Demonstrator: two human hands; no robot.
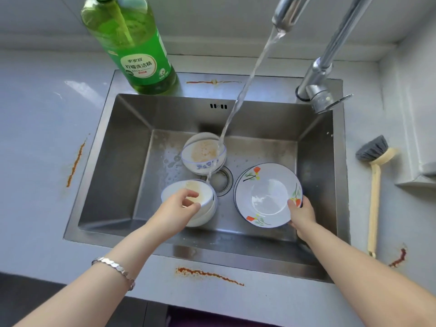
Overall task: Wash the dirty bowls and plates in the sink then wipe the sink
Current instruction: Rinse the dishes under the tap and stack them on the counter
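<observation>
Inside the steel sink (132,142), water runs from the tap (286,13) past a stack of dirty white bowls (204,152) with brown residue, at the back. My left hand (181,204) grips the near rim of another stained white bowl (188,192), which sits on stacked bowls at the front left. My right hand (300,212) pinches the right rim of a flowered plate (269,194); that plate is tilted and lies on at least one more plate beneath it. The drain (220,181) lies between the bowls and plates.
A green bottle of dish soap (136,48) stands on the sink's back left corner. A dish brush (375,180) with a pale handle lies on the counter to the right. Orange-brown stains mark the counter (35,138) around the sink. The tap lever (330,102) sticks out at the back right.
</observation>
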